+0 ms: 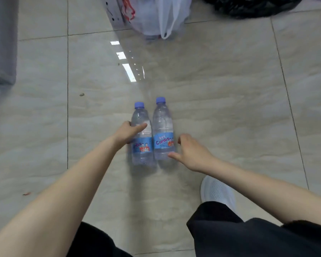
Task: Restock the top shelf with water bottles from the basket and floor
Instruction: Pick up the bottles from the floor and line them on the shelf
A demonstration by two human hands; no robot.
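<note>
Left hand (127,133) round the left bottle (142,147) — right hand (191,153) open at the right bottle (162,123), both upright on tiled floor (230,89)

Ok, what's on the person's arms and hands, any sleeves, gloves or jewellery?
Nothing is worn on them. The left hand and the right hand have no gloves, and no sleeve, watch, bracelet or ring shows along either arm as far as the picture reaches. Lower down are dark trousers and a white knit shoe.

I count 2 btls: left bottle (143,145), right bottle (163,143). 1 shoe (217,191) near right. 2 bags far: white bag (161,15), black bag (252,4).
</note>
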